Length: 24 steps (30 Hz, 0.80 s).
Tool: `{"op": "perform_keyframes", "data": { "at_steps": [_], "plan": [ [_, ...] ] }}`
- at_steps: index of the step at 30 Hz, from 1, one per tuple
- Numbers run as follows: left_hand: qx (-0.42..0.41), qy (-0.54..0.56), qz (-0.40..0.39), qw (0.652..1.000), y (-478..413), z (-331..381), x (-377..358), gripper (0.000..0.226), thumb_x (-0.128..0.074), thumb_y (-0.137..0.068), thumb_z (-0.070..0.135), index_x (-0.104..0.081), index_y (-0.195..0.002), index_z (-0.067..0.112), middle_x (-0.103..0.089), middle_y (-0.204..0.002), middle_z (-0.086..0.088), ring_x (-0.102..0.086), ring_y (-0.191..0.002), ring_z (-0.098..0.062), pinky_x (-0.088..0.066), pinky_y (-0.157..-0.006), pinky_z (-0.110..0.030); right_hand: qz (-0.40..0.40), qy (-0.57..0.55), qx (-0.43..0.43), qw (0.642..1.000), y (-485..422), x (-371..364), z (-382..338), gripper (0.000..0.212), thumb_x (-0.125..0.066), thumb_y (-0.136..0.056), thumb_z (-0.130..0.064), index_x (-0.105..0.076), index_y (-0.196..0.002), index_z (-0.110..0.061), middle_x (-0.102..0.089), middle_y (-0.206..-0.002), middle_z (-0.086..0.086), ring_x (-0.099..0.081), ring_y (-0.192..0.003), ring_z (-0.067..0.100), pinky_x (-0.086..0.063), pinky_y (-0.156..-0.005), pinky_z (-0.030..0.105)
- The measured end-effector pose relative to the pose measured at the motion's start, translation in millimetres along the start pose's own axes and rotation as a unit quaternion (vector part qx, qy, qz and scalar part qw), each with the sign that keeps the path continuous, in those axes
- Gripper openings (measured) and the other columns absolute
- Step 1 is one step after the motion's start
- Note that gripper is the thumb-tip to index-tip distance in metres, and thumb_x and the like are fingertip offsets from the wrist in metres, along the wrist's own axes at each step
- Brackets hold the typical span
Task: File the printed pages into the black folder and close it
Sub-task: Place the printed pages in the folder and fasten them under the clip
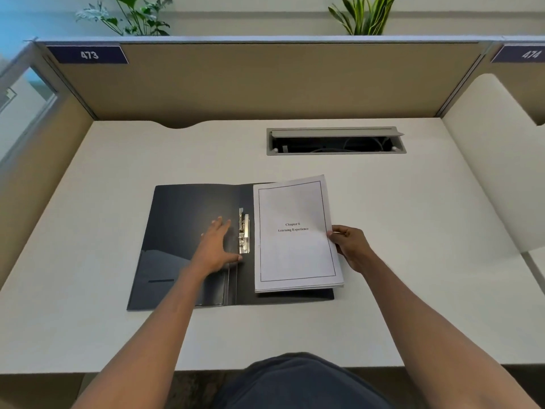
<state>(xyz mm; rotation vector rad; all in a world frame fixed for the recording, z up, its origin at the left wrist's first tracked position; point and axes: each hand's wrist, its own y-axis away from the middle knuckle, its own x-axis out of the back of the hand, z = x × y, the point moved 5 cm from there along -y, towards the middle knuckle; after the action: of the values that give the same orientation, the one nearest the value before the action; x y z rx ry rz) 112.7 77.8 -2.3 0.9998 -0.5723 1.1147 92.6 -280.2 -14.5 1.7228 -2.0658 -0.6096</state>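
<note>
Printed pages (296, 234), a stack titled "Chapter 6", lie on the right half of the open black folder (188, 231) mid-desk (88, 290). Right hand (351, 247) pinches the stack's right edge; left hand (216, 246), fingers spread, presses flat beside the metal clip (244, 233).
</note>
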Motion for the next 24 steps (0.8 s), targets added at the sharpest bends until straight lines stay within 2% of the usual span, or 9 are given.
{"op": "perform_keyframes", "data": {
  "at_steps": [4,12,17,20,22,24],
  "plan": [
    [0.006,-0.056,-0.014,0.998,-3,-2,-17,0.117,-0.086,-0.075,0.048,-0.018,-0.165,0.020,0.001,-0.174,-0.010,0.004,-0.162,-0.026,-0.002,-0.129,-0.053,0.013,-0.005,-0.001,1.000,1,-7,1,0.016,-0.062,-0.096,0.000,-0.073,-0.107,-0.002,-0.072,-0.115,0.026,-0.067,-0.094,0.028,-0.053,-0.103,0.050],
    [0.003,-0.073,-0.006,0.997,-4,-4,-24,0.114,-0.084,-0.076,0.049,-0.018,-0.165,0.021,0.004,-0.174,-0.011,0.007,-0.162,-0.027,0.000,-0.129,-0.054,0.025,-0.009,-0.007,1.000,-1,-19,6,0.021,-0.063,-0.096,0.000,-0.070,-0.115,0.004,-0.074,-0.104,0.020,-0.068,-0.091,0.029,-0.056,-0.095,0.044],
    [-0.001,-0.075,-0.010,0.997,-6,-5,-26,0.111,-0.081,-0.078,0.050,-0.018,-0.165,0.021,0.005,-0.174,-0.011,0.008,-0.162,-0.028,0.000,-0.129,-0.055,0.034,0.004,-0.015,0.999,-3,-24,6,0.024,-0.064,-0.096,-0.001,-0.068,-0.118,0.006,-0.070,-0.114,0.027,-0.063,-0.095,0.028,-0.051,-0.101,0.049],
    [-0.003,-0.071,-0.013,0.997,-6,-5,-26,0.110,-0.079,-0.079,0.053,-0.019,-0.164,0.020,0.004,-0.174,-0.012,0.008,-0.162,-0.029,-0.001,-0.129,-0.056,0.039,0.015,-0.017,0.999,-6,-26,5,0.031,-0.066,-0.095,-0.003,-0.065,-0.124,0.009,-0.068,-0.110,0.025,-0.056,-0.093,0.027,-0.048,-0.093,0.044],
    [-0.002,-0.073,-0.015,0.997,-6,-4,-26,0.109,-0.078,-0.080,0.052,-0.018,-0.165,0.020,0.004,-0.174,-0.012,0.008,-0.162,-0.028,0.000,-0.129,-0.056,0.048,0.027,-0.016,0.998,-7,-28,4,0.036,-0.068,-0.094,-0.004,-0.063,-0.127,0.008,-0.067,-0.111,0.022,-0.055,-0.094,0.025,-0.049,-0.095,0.043],
    [0.002,-0.075,-0.019,0.997,-7,-4,-27,0.109,-0.078,-0.081,0.052,-0.016,-0.165,0.021,0.005,-0.174,-0.011,0.009,-0.161,-0.028,0.000,-0.129,-0.056,0.054,0.042,-0.013,0.998,-8,-30,3,0.038,-0.069,-0.094,-0.005,-0.062,-0.129,0.007,-0.066,-0.103,0.016,-0.056,-0.083,0.020,-0.050,-0.083,0.032]
  ]
}}
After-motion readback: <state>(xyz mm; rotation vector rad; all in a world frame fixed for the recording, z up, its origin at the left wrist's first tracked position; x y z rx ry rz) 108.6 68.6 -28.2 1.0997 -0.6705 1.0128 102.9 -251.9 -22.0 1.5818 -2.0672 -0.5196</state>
